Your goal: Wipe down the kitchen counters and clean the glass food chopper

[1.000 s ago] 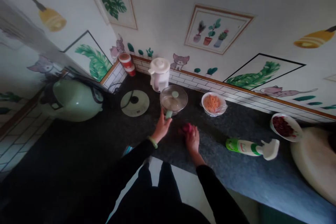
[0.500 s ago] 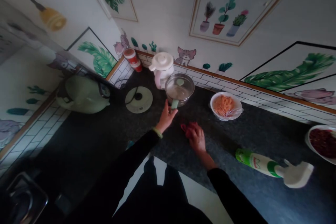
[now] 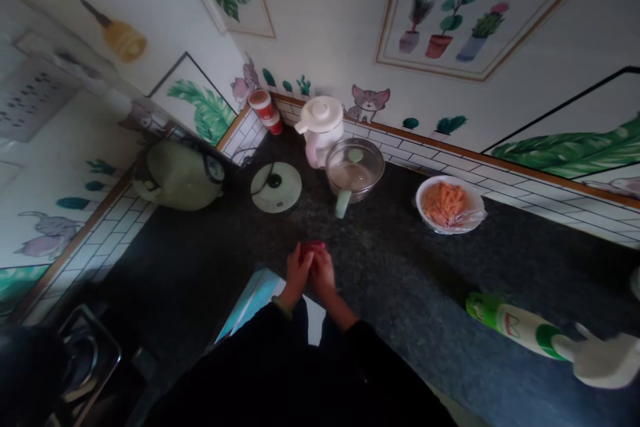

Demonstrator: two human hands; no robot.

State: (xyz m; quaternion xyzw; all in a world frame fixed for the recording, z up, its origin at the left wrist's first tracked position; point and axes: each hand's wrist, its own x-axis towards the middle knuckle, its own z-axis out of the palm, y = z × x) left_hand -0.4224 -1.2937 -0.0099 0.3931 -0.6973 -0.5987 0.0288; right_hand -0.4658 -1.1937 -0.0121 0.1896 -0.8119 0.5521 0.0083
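Observation:
Both hands are together near the front edge of the dark counter, closed around a crumpled reddish-pink cloth (image 3: 313,246). My left hand (image 3: 296,272) grips it from the left, and my right hand (image 3: 323,273) wraps it from the right. Most of the cloth is hidden by the fingers; only its top shows. Beyond the hands stands a pot (image 3: 356,170) with a pale green handle (image 3: 343,203) pointing towards me. Neither hand touches it.
Behind the pot is a white-and-pink jug (image 3: 323,123). A round pale base (image 3: 285,195) lies left, near a green appliance (image 3: 180,173). Right are a wrapped bowl (image 3: 463,228) of orange strips and a lying spray bottle (image 3: 520,327). A stove (image 3: 90,353) is lower left.
My left hand has let go of the pot's handle and come back towards me. My right hand has lifted the cloth off the counter and moved left, so both hands now hold it.

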